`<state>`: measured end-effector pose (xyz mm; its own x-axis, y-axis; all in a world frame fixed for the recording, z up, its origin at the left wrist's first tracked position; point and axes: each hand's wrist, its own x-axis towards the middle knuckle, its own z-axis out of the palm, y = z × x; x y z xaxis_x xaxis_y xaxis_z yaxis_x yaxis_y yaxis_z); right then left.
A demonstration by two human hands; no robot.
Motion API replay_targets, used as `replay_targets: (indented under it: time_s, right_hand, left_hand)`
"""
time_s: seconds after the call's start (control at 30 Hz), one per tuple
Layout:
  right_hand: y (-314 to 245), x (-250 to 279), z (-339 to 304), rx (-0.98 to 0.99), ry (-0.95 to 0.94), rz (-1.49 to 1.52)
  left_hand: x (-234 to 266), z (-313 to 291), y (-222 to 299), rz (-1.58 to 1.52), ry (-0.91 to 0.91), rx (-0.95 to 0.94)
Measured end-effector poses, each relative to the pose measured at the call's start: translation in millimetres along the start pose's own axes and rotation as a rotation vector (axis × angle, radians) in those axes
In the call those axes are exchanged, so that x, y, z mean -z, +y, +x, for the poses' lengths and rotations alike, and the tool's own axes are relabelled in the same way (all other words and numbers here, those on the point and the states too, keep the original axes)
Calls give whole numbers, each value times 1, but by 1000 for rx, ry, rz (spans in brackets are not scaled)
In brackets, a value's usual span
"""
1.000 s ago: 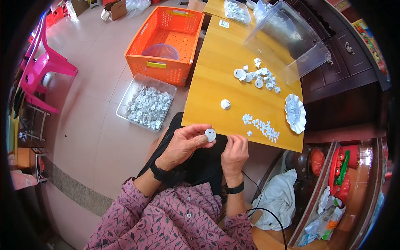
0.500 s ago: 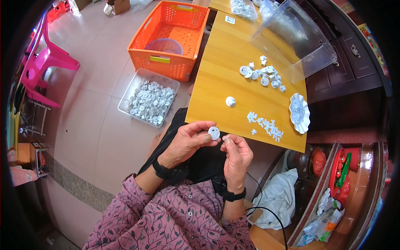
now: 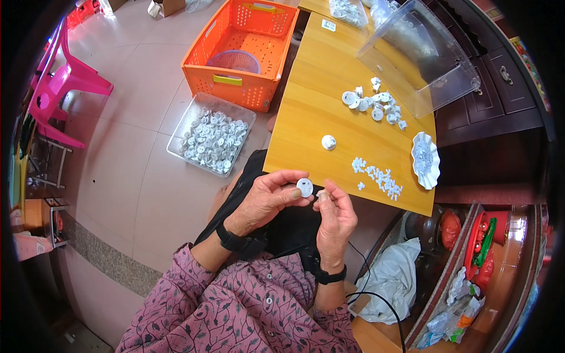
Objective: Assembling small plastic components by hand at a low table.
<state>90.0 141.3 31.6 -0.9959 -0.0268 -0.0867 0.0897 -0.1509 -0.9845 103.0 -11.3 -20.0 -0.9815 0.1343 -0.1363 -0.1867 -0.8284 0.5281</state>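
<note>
My left hand (image 3: 272, 197) pinches a round white plastic disc part (image 3: 305, 187) with small slots in its face, held over my lap by the table's near edge. Just right of it, my right hand (image 3: 334, 215) closes thumb and fingers on a small white plastic piece (image 3: 320, 193), mostly hidden by the fingertips. On the table (image 3: 306, 88), one similar round part (image 3: 328, 142) sits by itself beyond my hands. A spread of small white pieces (image 3: 385, 181) lies to the right, and a cluster of round white parts (image 3: 376, 106) is farther back.
A white scalloped dish (image 3: 434, 170) of small pieces stands at the table's right edge. Behind it is a clear plastic box (image 3: 421, 97) on its side. On the floor at left are a clear bin (image 3: 176, 147) of round parts, an orange crate (image 3: 206, 82) and a pink chair (image 3: 73, 76).
The small piece in my right fingers shows a little differently as the fingers shift. My left hand still holds the disc part, and the whole view has moved slightly.
</note>
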Motion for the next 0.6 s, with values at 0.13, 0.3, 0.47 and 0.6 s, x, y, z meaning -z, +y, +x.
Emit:
replay_targets:
  time_s: [0.13,0.3,0.47,0.6]
  right_hand:
    - [2,4,0,37,-15,-85]
    - [3,10,1,12,3,-127]
    - [2,8,-1,28,-25,-163]
    - [4,1,-2,77,-19,-164]
  left_hand:
    - [-1,1,0,6,-8,5]
    - [0,1,-1,-2,-26,6]
    - [1,1,-2,-7,-46,16]
    - [1,0,-2,-11,-48,9]
